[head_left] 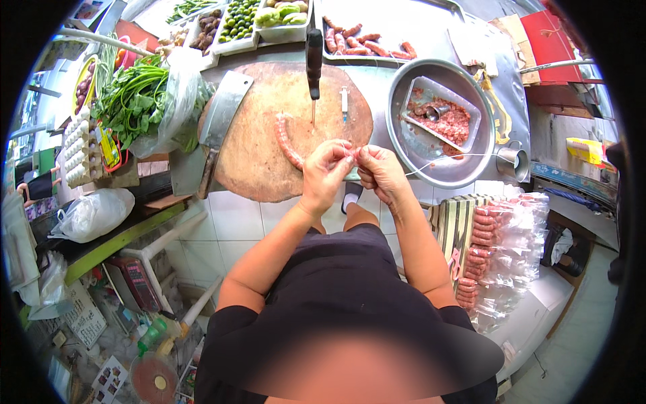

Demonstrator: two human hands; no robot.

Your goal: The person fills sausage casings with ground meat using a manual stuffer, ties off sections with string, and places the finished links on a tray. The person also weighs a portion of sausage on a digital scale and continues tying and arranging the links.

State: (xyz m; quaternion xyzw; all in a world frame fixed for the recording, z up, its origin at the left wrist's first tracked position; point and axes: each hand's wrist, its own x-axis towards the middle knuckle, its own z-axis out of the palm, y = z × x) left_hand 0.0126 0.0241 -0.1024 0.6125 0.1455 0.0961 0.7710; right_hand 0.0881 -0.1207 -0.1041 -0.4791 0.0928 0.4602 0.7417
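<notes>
A raw sausage [288,143] lies curved on the round wooden chopping board [259,101], its near end running up to my left hand. My left hand [324,172] is closed, thumb and fingers pinching the sausage's end at the board's near edge. Right against it, my right hand [381,172] is closed in a pinch on a thin white string [437,160]. That string trails right across the steel basin to a metal cup [513,161]. The fingertips meet, so the exact spot where string and sausage touch is hidden.
A cleaver [227,108] rests on the board's left side; an upright dark-handled knife [314,64] and a syringe [344,101] are beyond my hands. The steel basin [397,128] holds a tray of minced meat [451,121]. Packed sausages [481,242] lie at right, leafy greens [134,94] at left.
</notes>
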